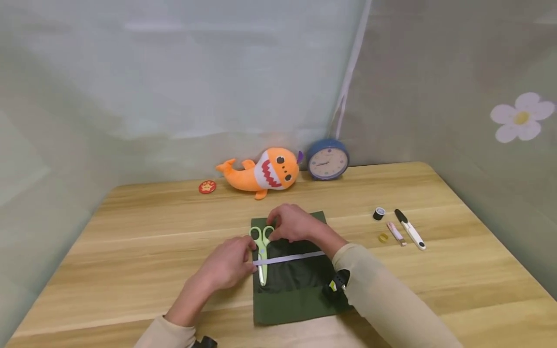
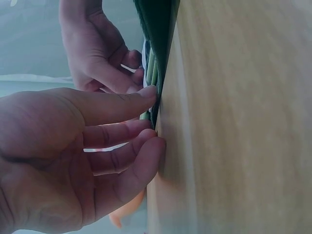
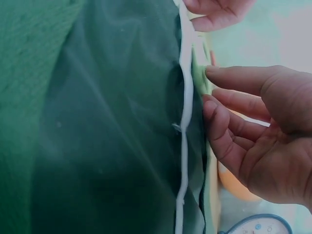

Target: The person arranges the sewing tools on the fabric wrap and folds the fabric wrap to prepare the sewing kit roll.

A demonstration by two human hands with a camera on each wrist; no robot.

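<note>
A pair of light-green scissors (image 1: pixel 262 251) lies at the left side of a dark green cloth tool pouch (image 1: pixel 278 307), handle loops at the far end. A thin white elastic strap (image 1: pixel 291 258) crosses over the blades. My right hand (image 1: pixel 292 223) pinches the scissors at the right handle loop; its fingertips partly hide that loop. At the pouch's left edge rests my left hand (image 1: pixel 228 263), thumb by the strap's end and fingers beside the scissors. In the left wrist view, the left fingertips (image 2: pixel 155 141) touch down along the cloth edge at the tabletop.
Right of the pouch lie a black thread spool (image 1: pixel 379 213), a yellow ring (image 1: pixel 383 237), a small pink tool (image 1: pixel 396 234) and a white-and-black tool (image 1: pixel 410 229). At the back sit an orange plush shark (image 1: pixel 243 180), a blue clock (image 1: pixel 328 160) and a red round badge (image 1: pixel 207 187).
</note>
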